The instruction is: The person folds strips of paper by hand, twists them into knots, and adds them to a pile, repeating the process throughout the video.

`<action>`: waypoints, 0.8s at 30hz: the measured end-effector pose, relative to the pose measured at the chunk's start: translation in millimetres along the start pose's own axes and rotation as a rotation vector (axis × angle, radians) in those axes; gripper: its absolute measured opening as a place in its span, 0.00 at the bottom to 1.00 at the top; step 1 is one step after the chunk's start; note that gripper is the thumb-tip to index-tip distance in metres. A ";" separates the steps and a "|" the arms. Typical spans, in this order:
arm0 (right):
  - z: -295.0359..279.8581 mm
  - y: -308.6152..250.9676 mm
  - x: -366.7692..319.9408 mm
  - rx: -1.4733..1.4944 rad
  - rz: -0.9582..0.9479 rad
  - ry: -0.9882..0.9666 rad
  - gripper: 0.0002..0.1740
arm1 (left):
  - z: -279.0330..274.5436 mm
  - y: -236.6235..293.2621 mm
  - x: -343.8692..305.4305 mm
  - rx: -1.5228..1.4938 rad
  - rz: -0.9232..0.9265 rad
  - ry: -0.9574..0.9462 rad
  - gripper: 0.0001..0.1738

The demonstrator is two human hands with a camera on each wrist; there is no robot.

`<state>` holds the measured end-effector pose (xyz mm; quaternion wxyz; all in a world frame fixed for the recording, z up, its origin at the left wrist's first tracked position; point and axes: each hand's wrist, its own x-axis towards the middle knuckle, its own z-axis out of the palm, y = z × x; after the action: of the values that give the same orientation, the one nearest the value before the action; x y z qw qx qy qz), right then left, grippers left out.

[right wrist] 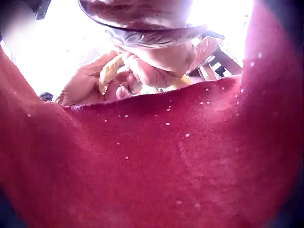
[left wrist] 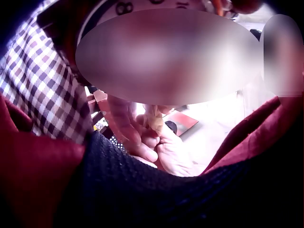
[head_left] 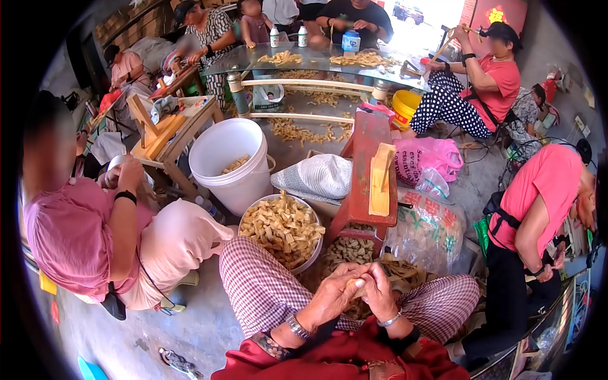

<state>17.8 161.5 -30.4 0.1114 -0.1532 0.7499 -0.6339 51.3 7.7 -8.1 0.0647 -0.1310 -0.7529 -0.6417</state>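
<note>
In the head view my left hand point(head_left: 335, 292) and right hand point(head_left: 380, 294) meet over my lap, fingers curled inward. Between them they pinch a pale yellow, flexible-looking strip point(right wrist: 109, 73), mostly hidden by fingers in the head view. The right wrist view has one end of it bent out beside the fingers, above a red sleeve. Seen from the left wrist, the yellow piece point(left wrist: 156, 122) sits between fingertips. Just beyond my knees stands a white tub point(head_left: 322, 248) heaped with short, knotted-looking yellow pieces point(head_left: 282, 228).
A red wooden bench point(head_left: 370, 142) carries a light wooden block point(head_left: 381, 180). A tall white bucket point(head_left: 221, 152) stands left of it, a clear plastic sack point(head_left: 424, 231) right. Several people sit around, and a glass table point(head_left: 304, 63) holds more yellow pieces.
</note>
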 end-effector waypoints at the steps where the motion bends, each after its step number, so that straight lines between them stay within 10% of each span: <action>1: -0.1 0.1 1.9 -0.037 -0.044 0.037 0.14 | 0.3 -0.8 1.3 -0.051 -0.004 0.002 0.23; 2: 0.4 -1.2 3.9 -0.074 -0.077 0.076 0.14 | 0.1 3.7 -4.2 -0.476 -0.433 -0.055 0.24; 9: -4.1 -1.3 -2.2 -0.037 -0.158 0.104 0.21 | -6.5 0.2 -1.9 -1.046 -0.524 -0.148 0.25; 11: -23.9 8.3 -3.8 0.056 0.164 0.159 0.21 | -16.5 -1.6 -2.4 -1.156 -0.513 -0.036 0.24; 24: -27.1 -15.4 -1.8 0.104 0.284 -0.437 0.14 | -10.6 -8.9 3.9 -1.000 -0.527 0.087 0.23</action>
<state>11.0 184.7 -10.6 0.3664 -0.1735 0.6884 -0.6015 44.3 -3.6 -13.8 -0.1365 0.0732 -0.3613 -0.9195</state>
